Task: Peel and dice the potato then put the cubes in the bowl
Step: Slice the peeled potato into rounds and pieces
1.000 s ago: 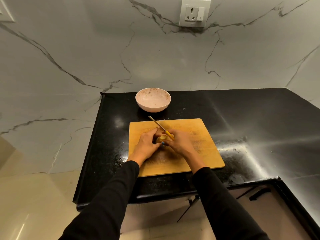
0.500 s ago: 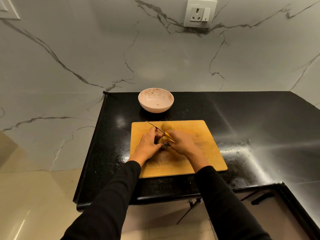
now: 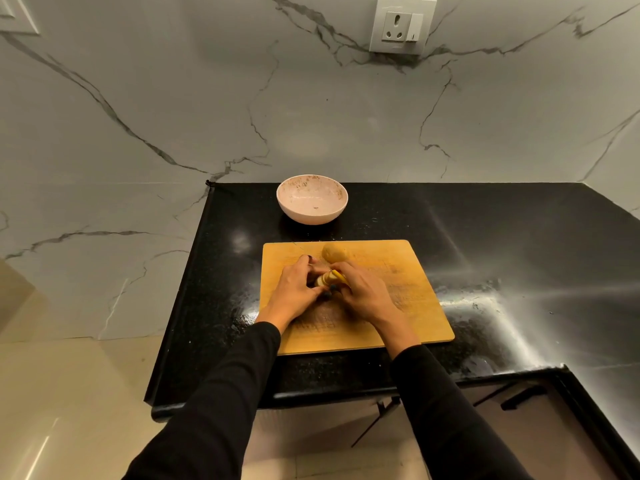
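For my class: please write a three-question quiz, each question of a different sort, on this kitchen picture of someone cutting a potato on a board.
1. True or false: the bowl already holds potato cubes.
2. Multiple choice: the potato half lying free on the cutting board sits
A. beyond the hands, towards the bowl
B. in the bowl
C. on the black counter
3. Fill the gap: the right hand grips the yellow handle of a ____, while the left hand holds the potato piece.

Key
1. False: no cubes show in it.
2. A
3. knife
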